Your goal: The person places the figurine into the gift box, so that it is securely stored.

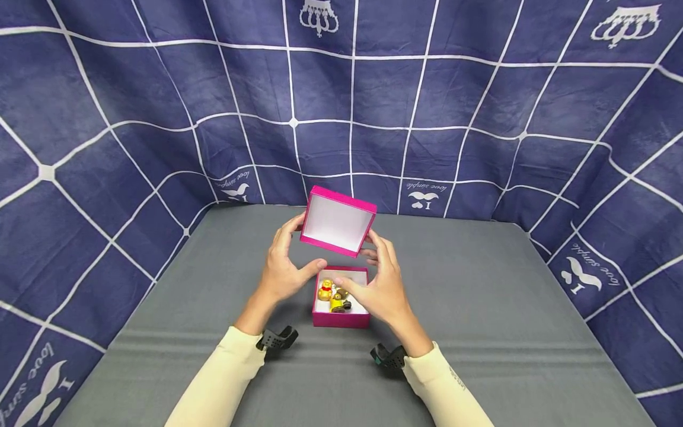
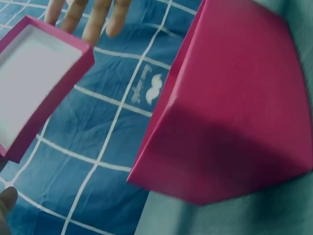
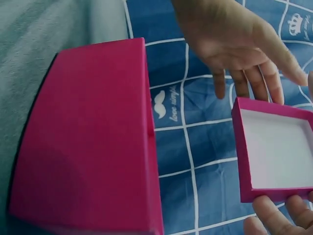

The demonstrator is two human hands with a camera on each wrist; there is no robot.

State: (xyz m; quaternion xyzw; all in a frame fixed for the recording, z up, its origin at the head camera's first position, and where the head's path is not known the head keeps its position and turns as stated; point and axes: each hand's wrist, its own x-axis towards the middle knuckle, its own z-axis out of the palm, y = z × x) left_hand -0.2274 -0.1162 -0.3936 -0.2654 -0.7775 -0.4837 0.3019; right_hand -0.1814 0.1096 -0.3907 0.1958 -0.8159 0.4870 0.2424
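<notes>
A magenta box lid (image 1: 340,222) with a white inside is held up and tilted over a matching box (image 1: 340,320), apart from it. My left hand (image 1: 283,270) presses its extended fingers to the lid's left edge, thumb spread away below. At the right edge the fingers of my right hand (image 1: 384,284) touch the lid, thumb also spread and in front of the box opening. Inside the box lie a yellow bear figure (image 1: 325,290) with red on it and a yellow-and-brown figure (image 1: 337,303). Other small items there are partly hidden.
The box stands on a grey cloth-covered table (image 1: 480,308). A blue curtain (image 1: 395,89) with white grid lines surrounds the table at the back and sides. A black wrist device (image 1: 278,339) sits at the left sleeve, another black wrist device (image 1: 389,356) at the right.
</notes>
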